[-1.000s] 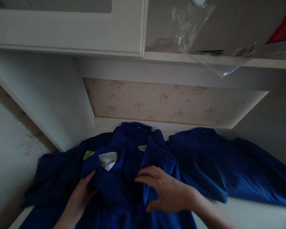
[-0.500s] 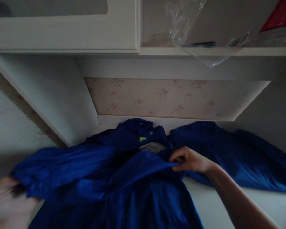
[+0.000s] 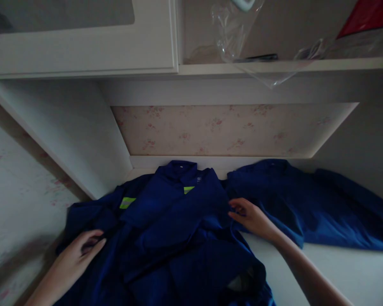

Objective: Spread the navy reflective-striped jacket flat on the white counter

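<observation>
With the middle of the view as the dial's centre, the blue jacket (image 3: 178,229) fills six o'clock, lying over the near part of the white countertop (image 3: 335,276). Closest in, at five o'clock, its cloth gapes around a pale patch (image 3: 241,280) too dim to identify. The left hand (image 3: 81,250) is at eight o'clock beside the jacket's left part, fingers loosely curved and thumb apart — nothing shows gripped in it. The right hand (image 3: 247,216) is at four o'clock by the opposite edge, slack, thumb and fingertips parted with no cloth visible between them; whether they brush the fabric I cannot tell. One hand to each side probably serves to keep the cloth spread and even. Creases run across the jacket's middle, so it seems not quite flat. Farther up are two lime strips, one at eight o'clock (image 3: 127,202) and one at six (image 3: 189,189), and beyond them the collar (image 3: 178,168), near the rear edge, perhaps so that the body can stretch toward the wearer. A second blue garment (image 3: 284,204) lies between three and four o'clock, likely set there to leave working room. Behind is flowered wallpaper (image 3: 185,131); above it, a shelf (image 3: 325,64) at two o'clock bears clear plastic (image 3: 231,40) that droops over its lip — and a red item (image 3: 370,19).
</observation>
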Available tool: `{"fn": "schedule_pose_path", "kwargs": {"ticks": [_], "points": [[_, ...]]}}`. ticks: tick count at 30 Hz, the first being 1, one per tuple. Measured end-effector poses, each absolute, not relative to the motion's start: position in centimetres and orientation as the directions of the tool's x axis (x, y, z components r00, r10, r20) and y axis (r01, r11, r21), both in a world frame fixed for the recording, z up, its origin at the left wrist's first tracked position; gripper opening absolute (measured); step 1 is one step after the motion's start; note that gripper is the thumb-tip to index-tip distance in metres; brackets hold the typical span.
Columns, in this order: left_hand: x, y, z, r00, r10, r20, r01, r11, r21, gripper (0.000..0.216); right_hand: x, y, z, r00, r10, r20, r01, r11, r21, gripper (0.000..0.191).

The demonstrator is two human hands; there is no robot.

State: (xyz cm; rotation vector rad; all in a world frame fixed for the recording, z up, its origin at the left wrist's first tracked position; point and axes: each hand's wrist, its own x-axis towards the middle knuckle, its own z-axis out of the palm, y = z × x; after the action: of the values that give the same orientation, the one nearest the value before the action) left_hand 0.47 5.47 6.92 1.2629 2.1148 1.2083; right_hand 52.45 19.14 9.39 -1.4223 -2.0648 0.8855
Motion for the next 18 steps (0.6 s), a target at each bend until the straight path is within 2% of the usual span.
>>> {"fn": "schedule_pose_path", "kwargs": {"ticks": [2,4,5,6,8,10,11,13,15,18], "points": [[1.7,8.6,6.0,-0.258,0.946,0.197,0.743,0.063,0.666,0.037,49.0,19.4,8.5,-0.484,0.873,0.063,0.675,0.418,-0.608,0.063],[3.5,11.4,5.1,-0.026,0.977,0.212,0.863,-0.085,0.498,0.036,45.5,18.9,7.7,-0.628,0.777,0.037,0.665,0.561,-0.493,0.079],[4.4,12.4,4.8,0.059,0.983,0.173,0.894,-0.130,0.430,0.038,43.9,18.5,7.4,-0.681,0.732,0.020,0.649,0.615,-0.447,0.074],[5.3,13.1,4.4,0.122,0.985,0.119,0.916,-0.158,0.369,0.041,42.7,18.1,7.0,-0.703,0.711,0.018,0.625,0.630,-0.461,0.061],[6.5,13.9,4.0,0.188,0.982,0.032,0.945,-0.190,0.268,0.050,41.3,17.6,6.6,-0.649,0.758,0.066,0.559,0.535,-0.633,0.028],[7.0,14.2,3.6,0.190,0.982,0.007,0.958,-0.187,0.219,0.052,41.9,17.7,6.6,-0.486,0.868,0.104,0.453,0.352,-0.819,0.009],[7.0,14.2,3.3,0.176,0.984,0.017,0.958,-0.175,0.229,0.048,43.0,18.0,6.7,-0.373,0.922,0.106,0.398,0.263,-0.879,0.010],[6.7,14.4,2.8,0.118,0.991,0.061,0.947,-0.131,0.292,0.037,46.5,18.7,7.1,-0.113,0.989,0.090,0.314,0.122,-0.942,0.025],[5.7,14.6,2.4,0.020,0.994,0.107,0.934,-0.057,0.354,0.039,51.0,19.3,7.5,0.167,0.986,0.022,0.177,-0.008,-0.984,0.036],[2.8,14.4,2.5,-0.231,0.938,0.259,0.891,0.097,0.444,0.049,57.3,18.8,7.4,0.412,0.900,-0.142,-0.029,-0.143,-0.989,0.025]]}}
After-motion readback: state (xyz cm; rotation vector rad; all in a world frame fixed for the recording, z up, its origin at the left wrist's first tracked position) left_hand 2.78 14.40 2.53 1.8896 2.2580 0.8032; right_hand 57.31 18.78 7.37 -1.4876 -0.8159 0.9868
